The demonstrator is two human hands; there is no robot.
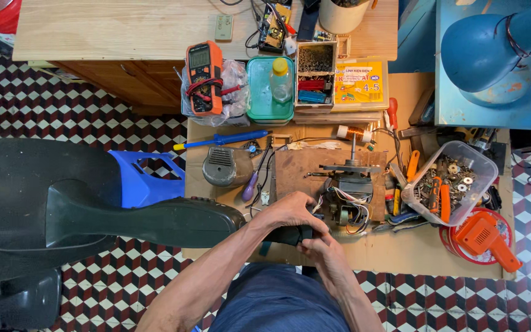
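A large black fan body point(93, 215) lies on its side across the floor and the front of the low cardboard work surface point(376, 252). My left hand point(290, 212) rests on top of its narrow black end point(287, 235). My right hand point(324, 252) grips that same end from below. Just beyond my hands stands a bare fan motor point(351, 190) with a shaft pointing up and loose coloured wires hanging out.
A grey motor cover point(225, 166), a blue screwdriver point(222, 139) and a purple-handled one point(250, 184) lie left of the motor. An orange multimeter point(204, 77), a green box point(265, 98), a clear tub of screws point(453, 181), an orange tool point(483, 237) and a blue stool point(145, 178) surround the spot.
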